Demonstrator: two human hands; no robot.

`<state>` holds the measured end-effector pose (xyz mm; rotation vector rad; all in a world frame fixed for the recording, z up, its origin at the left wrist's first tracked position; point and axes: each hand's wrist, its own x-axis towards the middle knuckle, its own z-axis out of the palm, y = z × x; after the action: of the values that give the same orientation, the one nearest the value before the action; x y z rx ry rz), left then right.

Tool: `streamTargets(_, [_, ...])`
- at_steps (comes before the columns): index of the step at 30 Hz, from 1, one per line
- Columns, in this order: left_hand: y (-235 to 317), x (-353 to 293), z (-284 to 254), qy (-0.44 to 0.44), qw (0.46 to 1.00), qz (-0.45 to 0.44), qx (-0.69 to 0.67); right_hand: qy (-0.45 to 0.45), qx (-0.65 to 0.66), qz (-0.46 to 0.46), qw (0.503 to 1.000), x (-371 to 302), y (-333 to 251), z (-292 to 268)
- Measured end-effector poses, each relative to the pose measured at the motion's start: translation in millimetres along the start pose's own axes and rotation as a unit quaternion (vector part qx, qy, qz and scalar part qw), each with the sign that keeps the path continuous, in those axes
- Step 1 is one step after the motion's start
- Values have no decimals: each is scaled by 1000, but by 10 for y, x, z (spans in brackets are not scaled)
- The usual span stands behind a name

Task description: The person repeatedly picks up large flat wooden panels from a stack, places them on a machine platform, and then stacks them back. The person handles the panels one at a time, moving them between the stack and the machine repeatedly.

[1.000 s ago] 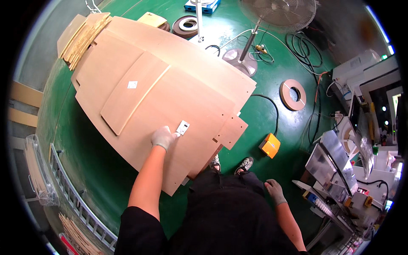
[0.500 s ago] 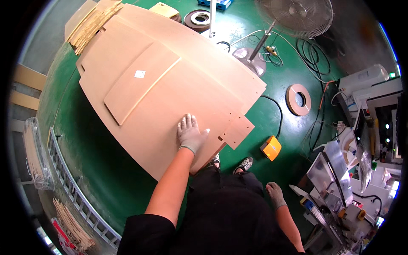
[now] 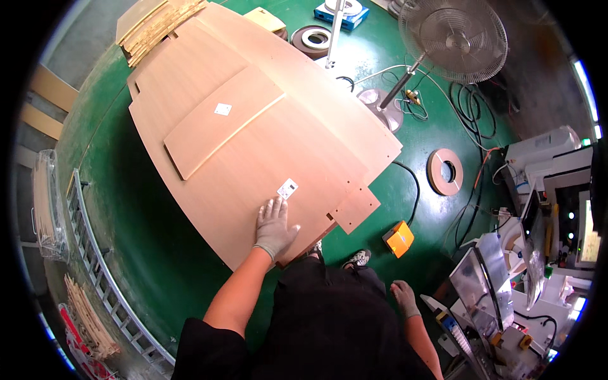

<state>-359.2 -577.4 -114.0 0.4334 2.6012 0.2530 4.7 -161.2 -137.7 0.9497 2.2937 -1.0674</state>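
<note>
Left hand [image 3: 275, 227], grey-gloved, fingers spread flat, presses the large light-brown wooden panel [image 3: 266, 152] beside its small white label [image 3: 287, 188]. Right hand [image 3: 404, 297] hangs empty, fingers loosely open. Panel not yet lifted.

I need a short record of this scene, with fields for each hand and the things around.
left hand: gloved left hand flat on the top wooden panel, near its front edge
right hand: right hand gloved, empty, hanging beside the leg
label: white sticker just beyond the fingers
smaller panel: smaller board lying on the stack
floor: green floor, orange box, standing fan
</note>
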Motion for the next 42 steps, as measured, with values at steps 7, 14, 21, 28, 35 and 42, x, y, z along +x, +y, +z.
streamTargets(7, [197,570,-134,15,998,46,41,-25,-34,35,998,-339,405,77])
streamTargets(14, [181,878,-42,21,998,49,21,-2,18,51,999,-243,245,11])
streamTargets(21, [-357,469,-119,-11,996,49,77,23,155,58,986,-84,101,11])
streamTargets(28, [-238,525,-136,-9,995,27,93,-25,9,63,998,-353,54,133])
streamTargets(35, [305,1037,-62,90,991,-85,52,-12,32,46,998,-351,338,-61])
streamTargets(42, [-116,573,173,107,992,60,21,52,-4,-74,996,-141,263,-430])
